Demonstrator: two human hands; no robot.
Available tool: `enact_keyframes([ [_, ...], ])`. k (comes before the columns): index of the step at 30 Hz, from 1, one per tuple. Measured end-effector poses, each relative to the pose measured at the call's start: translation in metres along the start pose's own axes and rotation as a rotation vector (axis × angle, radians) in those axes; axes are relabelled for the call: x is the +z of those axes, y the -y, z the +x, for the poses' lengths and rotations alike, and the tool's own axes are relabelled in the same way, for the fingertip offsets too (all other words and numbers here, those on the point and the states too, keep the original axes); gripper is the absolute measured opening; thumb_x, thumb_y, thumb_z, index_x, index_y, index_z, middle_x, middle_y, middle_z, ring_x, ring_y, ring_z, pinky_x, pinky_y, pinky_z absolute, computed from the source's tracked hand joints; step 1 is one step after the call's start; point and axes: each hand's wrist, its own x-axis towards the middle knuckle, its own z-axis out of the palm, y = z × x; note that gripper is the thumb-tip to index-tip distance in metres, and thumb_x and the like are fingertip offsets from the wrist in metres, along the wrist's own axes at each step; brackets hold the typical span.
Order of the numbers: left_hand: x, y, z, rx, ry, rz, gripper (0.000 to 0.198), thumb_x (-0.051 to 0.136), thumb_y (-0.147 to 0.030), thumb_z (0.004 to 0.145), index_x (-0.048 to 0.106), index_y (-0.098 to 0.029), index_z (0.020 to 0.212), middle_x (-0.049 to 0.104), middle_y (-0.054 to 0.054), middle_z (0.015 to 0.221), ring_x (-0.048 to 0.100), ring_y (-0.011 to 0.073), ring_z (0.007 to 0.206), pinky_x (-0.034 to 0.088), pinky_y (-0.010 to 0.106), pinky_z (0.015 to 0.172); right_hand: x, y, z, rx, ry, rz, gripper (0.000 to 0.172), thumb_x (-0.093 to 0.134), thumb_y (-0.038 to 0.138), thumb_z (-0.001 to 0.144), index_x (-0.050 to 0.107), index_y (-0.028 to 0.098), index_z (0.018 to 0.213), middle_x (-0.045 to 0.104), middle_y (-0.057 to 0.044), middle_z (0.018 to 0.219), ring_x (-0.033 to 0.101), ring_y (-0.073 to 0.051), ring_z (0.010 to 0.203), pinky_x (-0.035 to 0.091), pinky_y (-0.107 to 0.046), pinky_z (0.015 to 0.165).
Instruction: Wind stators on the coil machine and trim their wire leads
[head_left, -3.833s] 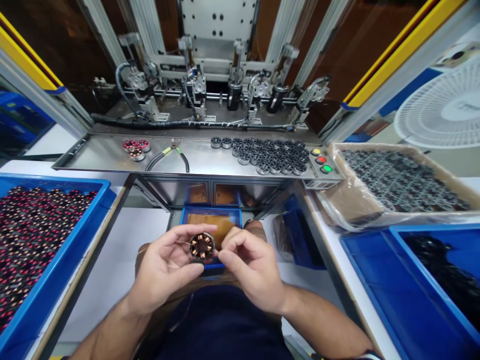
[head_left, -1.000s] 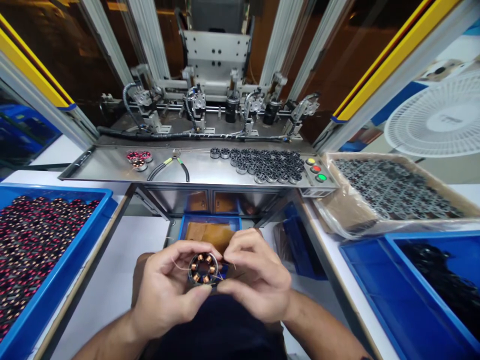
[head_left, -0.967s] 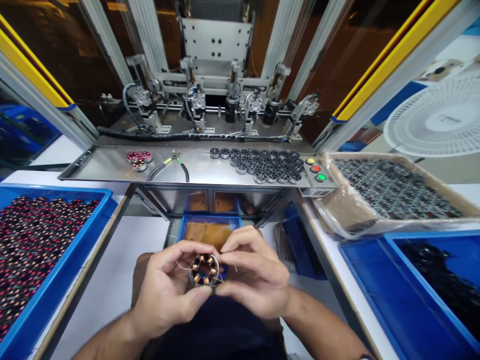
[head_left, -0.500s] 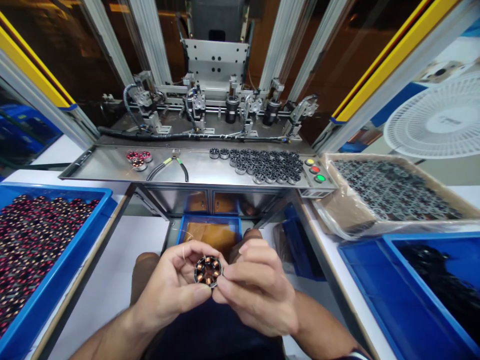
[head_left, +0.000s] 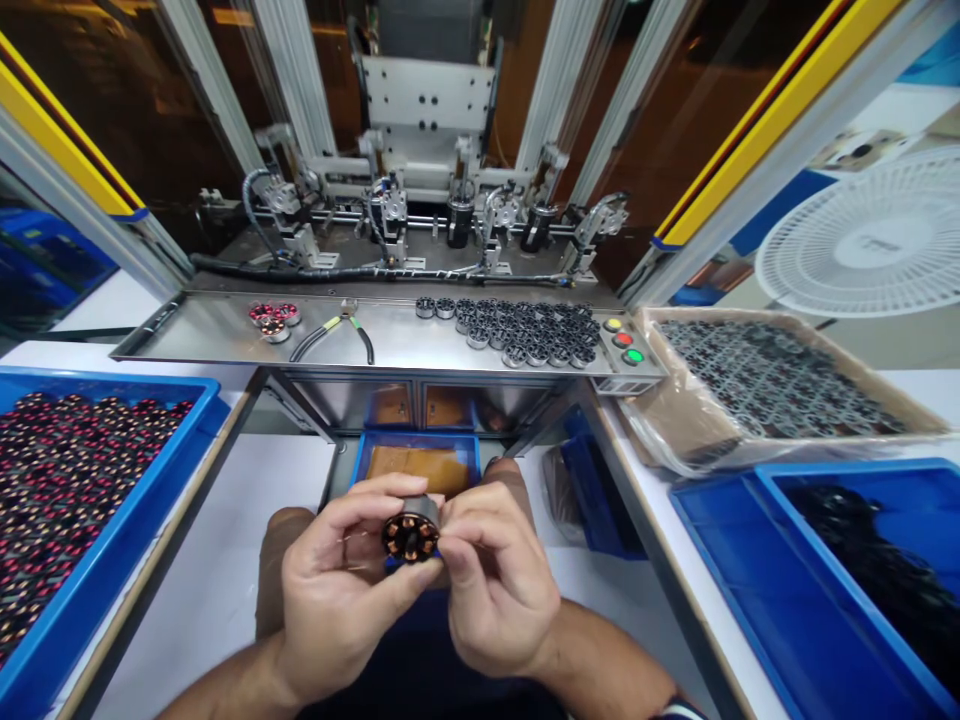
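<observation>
In front of my lap I hold a wound motor stator (head_left: 411, 538), a small dark ring with copper coils on its inner poles. It is tilted so that its open face and part of its grey outer wall show. My left hand (head_left: 341, 575) is closed around its left side, fingers above and thumb below. Thumb and fingers of my right hand (head_left: 495, 580) pinch at the right rim; whether a wire end is also between them is hidden. Thin copper-coloured wire shows faintly by my left palm.
Ahead, a metal ledge (head_left: 195, 335) bears a few coiled stators (head_left: 274, 322), cutting pliers (head_left: 334, 335), rows of dark rings (head_left: 517, 330) and buttons (head_left: 622, 340). A blue bin (head_left: 214, 390) of wound stators stands left. At right are a lined carton (head_left: 712, 445), a blue bin (head_left: 757, 540) and a fan (head_left: 877, 240).
The stator has been turned, so its outer wall now shows at the top. My right-hand fingers have shifted on its right rim, and both hands moved slightly left. The view shifted slightly.
</observation>
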Motion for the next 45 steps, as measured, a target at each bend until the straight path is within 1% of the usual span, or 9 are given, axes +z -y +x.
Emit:
enact_keyframes([
  [7, -0.017, -0.001, 0.011, -0.254, 0.222, 0.079, 0.064, 0.084, -0.031, 0.069, 0.056, -0.026, 0.127, 0.064, 0.007, 0.125, 0.061, 0.0222, 0.118, 0.051, 0.025, 0.098, -0.008, -0.010, 0.011, -0.122, 0.089, -0.089, 0.006, 0.054, 0.017, 0.094, 0.060, 0.018, 0.092, 0.061, -0.004, 0.076, 0.063, -0.014, 0.073, 0.055, -0.025, 0.064],
  [14, -0.031, 0.003, 0.013, -0.427, 0.387, -0.106, 0.036, 0.058, -0.044, 0.090, 0.058, -0.025, 0.121, 0.065, 0.001, 0.082, 0.063, 0.0120, 0.071, 0.053, 0.023, 0.070, -0.015, -0.013, 0.014, -0.142, 0.177, -0.140, 0.005, 0.055, 0.015, 0.092, 0.060, 0.018, 0.093, 0.061, -0.004, 0.076, 0.061, -0.014, 0.072, 0.053, -0.026, 0.064],
  [22, -0.030, 0.008, 0.011, -0.362, 0.360, -0.247, 0.040, 0.056, -0.041, 0.092, 0.058, -0.029, 0.130, 0.066, 0.008, 0.102, 0.067, 0.0171, 0.085, 0.056, 0.026, 0.070, -0.016, -0.013, 0.011, -0.058, 0.143, -0.151, 0.012, 0.058, 0.005, 0.086, 0.061, 0.016, 0.090, 0.060, -0.003, 0.076, 0.056, -0.013, 0.072, 0.048, -0.025, 0.065],
  [28, -0.029, 0.006, 0.013, -0.117, 0.271, -0.195, 0.014, 0.069, -0.030, 0.085, 0.065, -0.023, 0.097, 0.063, 0.006, 0.119, 0.057, 0.0254, 0.123, 0.049, 0.038, 0.102, -0.014, -0.010, 0.016, 0.068, 0.133, -0.046, 0.012, 0.058, 0.007, 0.087, 0.062, 0.016, 0.082, 0.059, -0.002, 0.073, 0.056, -0.012, 0.070, 0.047, -0.026, 0.064],
  [31, -0.026, 0.005, 0.014, -0.094, 0.198, -0.242, 0.026, 0.075, -0.026, 0.080, 0.059, -0.026, 0.100, 0.066, 0.004, 0.116, 0.053, 0.0252, 0.130, 0.048, 0.038, 0.105, -0.017, -0.010, 0.016, -0.005, 0.191, -0.047, 0.008, 0.058, 0.009, 0.088, 0.062, 0.017, 0.087, 0.061, -0.003, 0.075, 0.059, -0.014, 0.072, 0.050, -0.026, 0.065],
  [35, -0.025, 0.004, 0.015, -0.388, 0.291, -0.193, 0.048, 0.077, -0.046, 0.074, 0.058, -0.021, 0.111, 0.066, 0.008, 0.109, 0.066, 0.0209, 0.103, 0.055, 0.028, 0.086, -0.025, -0.012, 0.017, -0.177, 0.277, -0.154, 0.007, 0.057, 0.014, 0.091, 0.061, 0.018, 0.095, 0.063, -0.005, 0.080, 0.064, -0.015, 0.074, 0.055, -0.025, 0.064],
  [38, -0.023, 0.003, 0.013, -0.614, 0.413, -0.235, 0.029, 0.065, -0.041, 0.087, 0.056, -0.020, 0.105, 0.067, 0.003, 0.080, 0.066, 0.0122, 0.069, 0.053, 0.021, 0.064, -0.028, -0.011, 0.018, -0.250, 0.289, -0.207, 0.007, 0.055, 0.016, 0.093, 0.060, 0.019, 0.097, 0.064, -0.006, 0.082, 0.064, -0.014, 0.073, 0.057, -0.025, 0.064],
  [41, -0.020, 0.002, 0.011, -0.534, 0.324, -0.224, 0.022, 0.064, -0.032, 0.088, 0.056, -0.024, 0.106, 0.068, 0.000, 0.081, 0.067, 0.0113, 0.070, 0.054, 0.021, 0.065, -0.026, -0.009, 0.016, -0.209, 0.262, -0.202, 0.006, 0.056, 0.014, 0.091, 0.061, 0.018, 0.093, 0.061, -0.004, 0.076, 0.061, -0.014, 0.069, 0.054, -0.025, 0.063],
  [45, -0.019, 0.006, 0.009, -0.192, 0.188, -0.007, 0.031, 0.077, -0.026, 0.077, 0.062, -0.024, 0.104, 0.069, 0.003, 0.097, 0.070, 0.0150, 0.083, 0.057, 0.023, 0.073, -0.018, -0.006, 0.009, 0.026, 0.172, -0.080, 0.008, 0.057, 0.012, 0.089, 0.062, 0.017, 0.085, 0.060, -0.002, 0.073, 0.056, -0.013, 0.069, 0.048, -0.027, 0.064],
])
